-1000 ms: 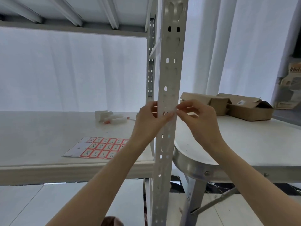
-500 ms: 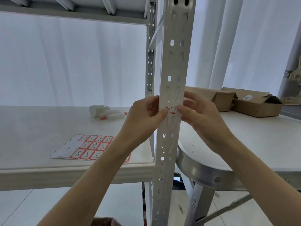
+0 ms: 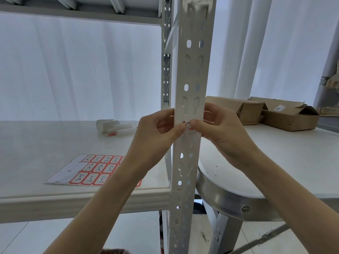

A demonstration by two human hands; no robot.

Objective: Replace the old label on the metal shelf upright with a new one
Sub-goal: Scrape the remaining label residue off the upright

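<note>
The white perforated shelf upright [image 3: 190, 74] runs down the middle of the view. A small red-bordered label [image 3: 189, 125] sticks to its front face at hand height, mostly hidden by my thumbs. My left hand [image 3: 157, 132] grips the upright's left edge, thumb tip pressing on the label. My right hand [image 3: 220, 129] curls around the right edge, its thumb pressing the label from the right. A sheet of red-bordered labels [image 3: 95, 169] lies flat on the shelf board [image 3: 55, 142] to the left.
A white roll and marker-like tubes [image 3: 113, 126] lie further back on the shelf board. To the right stands a round white table [image 3: 275, 162] with open cardboard boxes [image 3: 286, 114]. White curtains hang behind.
The view has moved closer to the upright. Both thumbs have closed in on the label; the hands remain at the same spot on the upright.
</note>
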